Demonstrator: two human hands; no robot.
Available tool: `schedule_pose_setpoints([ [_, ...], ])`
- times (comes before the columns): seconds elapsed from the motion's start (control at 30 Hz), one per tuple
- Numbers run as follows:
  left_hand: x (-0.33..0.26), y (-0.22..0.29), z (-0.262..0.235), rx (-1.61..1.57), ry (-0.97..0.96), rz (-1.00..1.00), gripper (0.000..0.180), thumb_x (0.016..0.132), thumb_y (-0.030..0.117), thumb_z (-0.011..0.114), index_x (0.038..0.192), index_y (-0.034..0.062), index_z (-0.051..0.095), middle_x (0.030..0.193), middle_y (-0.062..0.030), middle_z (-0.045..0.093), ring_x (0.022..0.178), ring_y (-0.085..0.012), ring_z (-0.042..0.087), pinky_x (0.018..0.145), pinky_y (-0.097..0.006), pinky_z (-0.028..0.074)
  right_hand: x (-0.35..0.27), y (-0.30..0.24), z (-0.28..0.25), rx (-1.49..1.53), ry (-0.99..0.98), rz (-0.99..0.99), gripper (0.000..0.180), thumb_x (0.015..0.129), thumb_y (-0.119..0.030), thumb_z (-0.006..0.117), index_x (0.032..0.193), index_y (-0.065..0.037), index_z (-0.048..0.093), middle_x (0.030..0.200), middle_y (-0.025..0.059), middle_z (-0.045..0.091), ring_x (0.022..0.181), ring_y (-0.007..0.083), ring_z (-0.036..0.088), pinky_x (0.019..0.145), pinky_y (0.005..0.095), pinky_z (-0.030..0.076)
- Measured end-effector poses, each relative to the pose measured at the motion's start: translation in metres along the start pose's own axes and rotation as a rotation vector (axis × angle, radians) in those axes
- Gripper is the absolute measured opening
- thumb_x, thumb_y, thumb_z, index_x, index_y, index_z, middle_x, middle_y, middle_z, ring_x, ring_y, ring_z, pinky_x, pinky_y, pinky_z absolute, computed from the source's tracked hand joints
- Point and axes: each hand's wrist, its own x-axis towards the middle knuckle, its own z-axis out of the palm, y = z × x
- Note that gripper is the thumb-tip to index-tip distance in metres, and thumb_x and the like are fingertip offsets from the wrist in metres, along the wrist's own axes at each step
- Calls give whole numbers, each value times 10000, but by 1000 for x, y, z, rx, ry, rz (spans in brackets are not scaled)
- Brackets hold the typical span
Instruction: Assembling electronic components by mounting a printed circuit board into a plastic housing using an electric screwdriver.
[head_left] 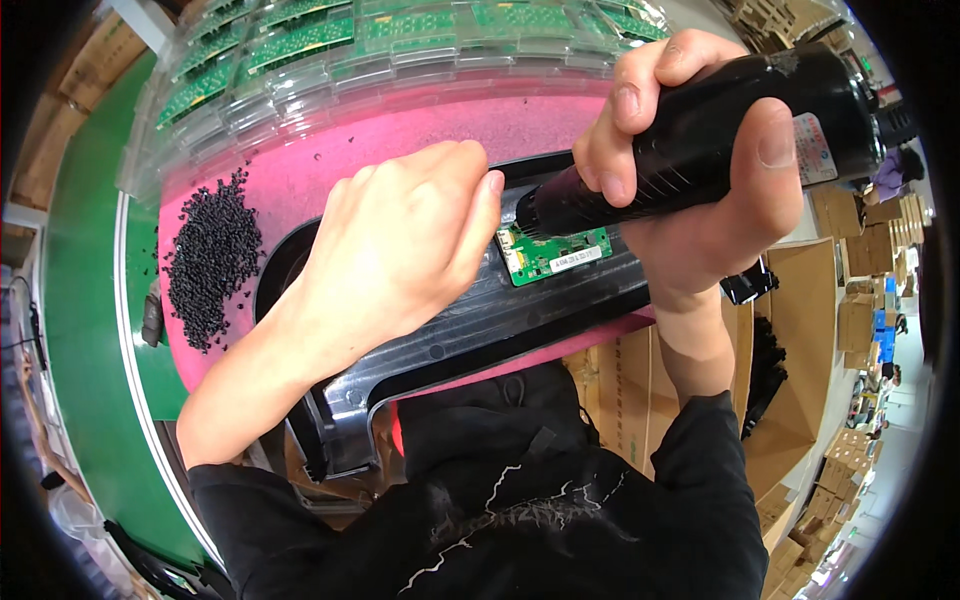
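We saw our right hand (pixel 690 170) clenched around a black electric screwdriver (pixel 700 140), fingers wrapped over its barrel and the thumb pressed along its upper side. The tool lay tilted, its narrow nose pointing down and to the left, and its tip met the upper left corner of a small green circuit board (pixel 553 255). That board carried a white label strip and sat in a recess of a long black plastic housing (pixel 470 330), which stretched across the pink mat (pixel 330 160) from the lower left toward the right.

Our left hand (pixel 400 240) rested palm down on the housing, just left of the board, its fingers curled loosely with the fingertips close beside the screwdriver's nose. It pressed on the housing rather than gripping anything; we could not tell whether something small lay beneath the fingers.

On the mat, well to the left of the housing, lay a heap of small black screws (pixel 212 260), with a few strays scattered about it. Beyond the mat, at the far edge of the counter, stood stacked clear plastic trays (pixel 300 70) holding rows of green circuit boards. A green conveyor belt (pixel 85 300) curved along the left side. To the right, below the counter's level, open cardboard boxes (pixel 800 330) stood, one with black parts inside. Both our forearms came out of black sleeves.
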Motion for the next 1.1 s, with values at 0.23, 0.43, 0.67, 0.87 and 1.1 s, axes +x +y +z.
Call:
schedule_pose_setpoints([
  [0.23, -4, -15, 7, -51, -37, 43, 84, 866, 39, 643, 915, -17, 604, 819, -192, 624, 789, -409, 622, 665, -456, 494, 9, 3, 3, -69, -177, 31, 518, 948, -512, 437, 1105, -23, 508, 866, 119, 565, 531, 139, 492, 535, 297, 439],
  [0.43, -4, -15, 3, 41, -161, -9, 104, 864, 58, 639, 938, -14, 624, 860, -189, 647, 822, -395, 636, 706, -458, 507, 10, 6, 4, -26, -77, 21, 506, 942, -482, 457, 1106, -7, 515, 879, 136, 560, 529, 147, 495, 520, 297, 431],
  [0.67, -6, -16, 2, 46, -191, -4, 105, 872, 77, 628, 928, -11, 637, 870, -175, 653, 833, -387, 637, 722, -457, 508, 13, -4, 1, 68, -210, -59, 539, 933, -512, 466, 1090, 1, 516, 884, 125, 550, 516, 138, 499, 505, 281, 414],
  [0.87, -8, -16, 3, 71, -211, -9, 110, 873, 79, 626, 933, -12, 640, 878, -171, 656, 838, -384, 638, 722, -457, 507, 10, 4, 3, 46, -107, -26, 533, 939, -498, 455, 1080, 13, 510, 869, 131, 550, 505, 137, 486, 487, 278, 406],
  [1.1, -9, -16, 2, 58, -187, 4, 104, 872, 78, 628, 928, -9, 640, 879, -157, 663, 817, -382, 642, 681, -457, 506, 13, 5, 3, 84, -198, -11, 541, 933, -503, 495, 1108, 10, 501, 873, 115, 538, 516, 131, 491, 502, 274, 412],
])
